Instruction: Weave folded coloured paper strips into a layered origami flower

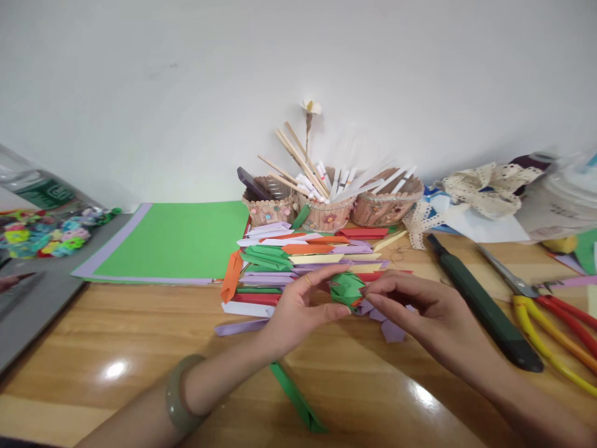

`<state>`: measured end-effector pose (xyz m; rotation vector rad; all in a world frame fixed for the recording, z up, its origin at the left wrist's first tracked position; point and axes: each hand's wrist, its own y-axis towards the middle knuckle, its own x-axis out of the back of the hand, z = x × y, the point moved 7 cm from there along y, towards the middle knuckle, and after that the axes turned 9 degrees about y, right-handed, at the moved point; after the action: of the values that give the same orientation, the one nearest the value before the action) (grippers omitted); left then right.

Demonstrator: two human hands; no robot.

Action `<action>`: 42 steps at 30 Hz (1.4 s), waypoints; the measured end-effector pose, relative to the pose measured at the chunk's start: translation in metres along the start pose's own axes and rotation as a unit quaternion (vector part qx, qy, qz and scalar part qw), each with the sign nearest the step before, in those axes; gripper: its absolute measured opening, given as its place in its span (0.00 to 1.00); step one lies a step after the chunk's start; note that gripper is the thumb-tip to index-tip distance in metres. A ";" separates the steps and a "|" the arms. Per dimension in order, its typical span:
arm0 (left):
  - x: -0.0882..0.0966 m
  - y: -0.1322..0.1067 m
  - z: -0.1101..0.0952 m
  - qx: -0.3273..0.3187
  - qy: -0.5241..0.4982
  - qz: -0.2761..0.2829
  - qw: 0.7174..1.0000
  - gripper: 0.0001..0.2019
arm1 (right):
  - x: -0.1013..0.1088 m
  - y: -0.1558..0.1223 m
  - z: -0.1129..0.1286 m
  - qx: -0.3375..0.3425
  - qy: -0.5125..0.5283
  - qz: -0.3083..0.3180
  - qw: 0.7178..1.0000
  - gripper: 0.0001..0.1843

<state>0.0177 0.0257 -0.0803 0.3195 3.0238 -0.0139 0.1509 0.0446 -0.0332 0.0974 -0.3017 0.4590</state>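
Observation:
A small ball of folded green paper (pixel 346 289), with a bit of orange at its lower right, is held above the table. My left hand (pixel 298 305) grips its left side between thumb and fingers. From the right, my right hand (pixel 415 305) pinches at the ball's edge with thumb and forefinger; any small piece between those fingertips is hidden. Behind and under the hands lie folded paper strips (pixel 268 257) in green, purple, white, red, orange and cream. A single green strip (pixel 298 398) rests on the wood nearer to me.
Green and purple sheets (pixel 172 239) lie at the left, beside a grey laptop (pixel 37 317) with colourful beads (pixel 46 233). Decorated baskets (pixel 326 211) of pens and sticks stand by the wall. At right are a dark green knife-like tool (pixel 485 305), scissors (pixel 525 305) and lace (pixel 489 186).

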 end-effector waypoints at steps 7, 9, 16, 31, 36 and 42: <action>0.001 -0.002 0.006 0.066 0.005 -0.017 0.998 0.23 | 0.000 0.002 0.004 0.033 -0.059 -0.015 0.998 0.10; 0.003 -0.002 0.010 0.089 -0.015 -0.031 0.995 0.23 | 0.000 0.001 0.006 0.056 -0.077 -0.018 0.995 0.09; 0.007 0.000 0.011 0.103 -0.030 -0.076 0.991 0.21 | -0.003 -0.001 0.010 0.116 -0.102 -0.028 0.988 0.09; 0.005 -0.003 -0.004 -0.044 0.069 -0.066 0.994 0.18 | -0.012 0.003 -0.008 -0.039 0.027 0.016 0.999 0.10; 0.000 -0.007 0.001 0.000 0.075 -0.050 0.996 0.19 | -0.013 -0.002 0.006 0.064 -0.105 -0.017 0.992 0.08; 0.000 -0.008 0.001 0.005 0.081 -0.055 0.995 0.17 | -0.014 -0.006 0.012 0.134 -0.176 -0.041 0.974 0.08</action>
<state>0.0163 0.0179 -0.0815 0.1616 3.1994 -0.0136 0.1382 0.0312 -0.0267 0.4574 -0.5806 0.3964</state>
